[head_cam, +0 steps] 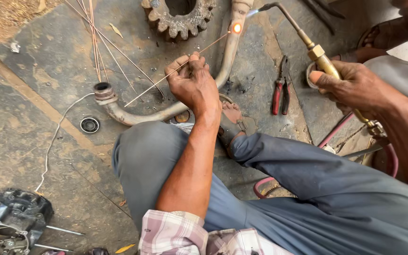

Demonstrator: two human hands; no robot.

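Fingers of left hand (193, 85) pinch filler rod (175, 71); right hand (355, 87) grips torch (319, 56).

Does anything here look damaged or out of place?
The curved metal pipe on the ground is rusty and glows orange at one spot, where the torch flame and the thin rod meet. A foot in a sandal rests beside the pipe, near the heat.
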